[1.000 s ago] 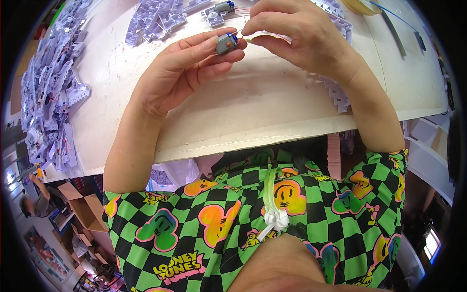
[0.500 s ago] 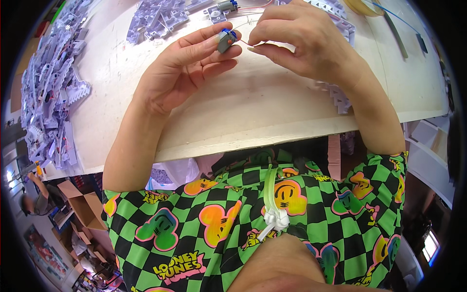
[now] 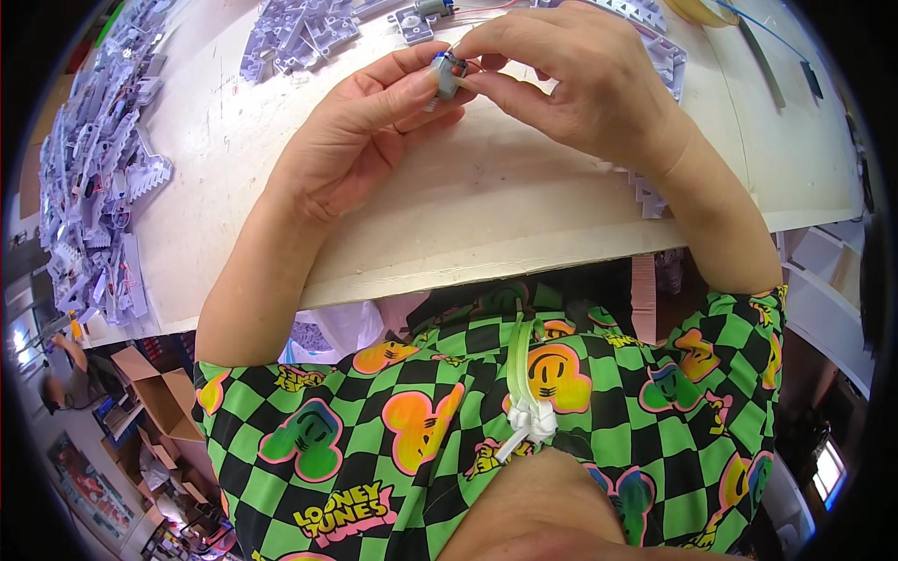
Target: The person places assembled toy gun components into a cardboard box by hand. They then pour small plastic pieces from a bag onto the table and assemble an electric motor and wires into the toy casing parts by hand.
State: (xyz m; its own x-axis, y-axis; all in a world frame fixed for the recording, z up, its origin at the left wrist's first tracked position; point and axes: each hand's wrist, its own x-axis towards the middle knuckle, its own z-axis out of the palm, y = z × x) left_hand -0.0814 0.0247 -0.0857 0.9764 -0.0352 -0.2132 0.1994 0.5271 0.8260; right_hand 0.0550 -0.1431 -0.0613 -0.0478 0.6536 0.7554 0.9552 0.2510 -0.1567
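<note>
Between the thumb and fingers of my left hand point(image 3: 374, 117) is a small electric motor point(image 3: 449, 77) with a grey metal body and a blue end. My right hand point(image 3: 580, 79) meets it from the right, its thumb and forefinger closed at the motor's blue end. Whatever those right fingertips pinch is hidden; a thin wire showed there half a second ago. Another small motor point(image 3: 434, 8) lies on the table beyond my hands, with a reddish wire point(image 3: 491, 7) running from it.
Grey plastic parts point(image 3: 89, 196) are heaped along the table's left side, and more plastic parts point(image 3: 299, 35) lie at the back. A tape roll point(image 3: 700, 11) and a dark flat strip point(image 3: 762, 65) are at the back right. An open cardboard box point(image 3: 154, 383) stands beyond the left edge.
My right hand has moved left, bringing its fingertips from a short way off onto the motor's blue end. The motor has turned and shifted slightly right in my left hand.
</note>
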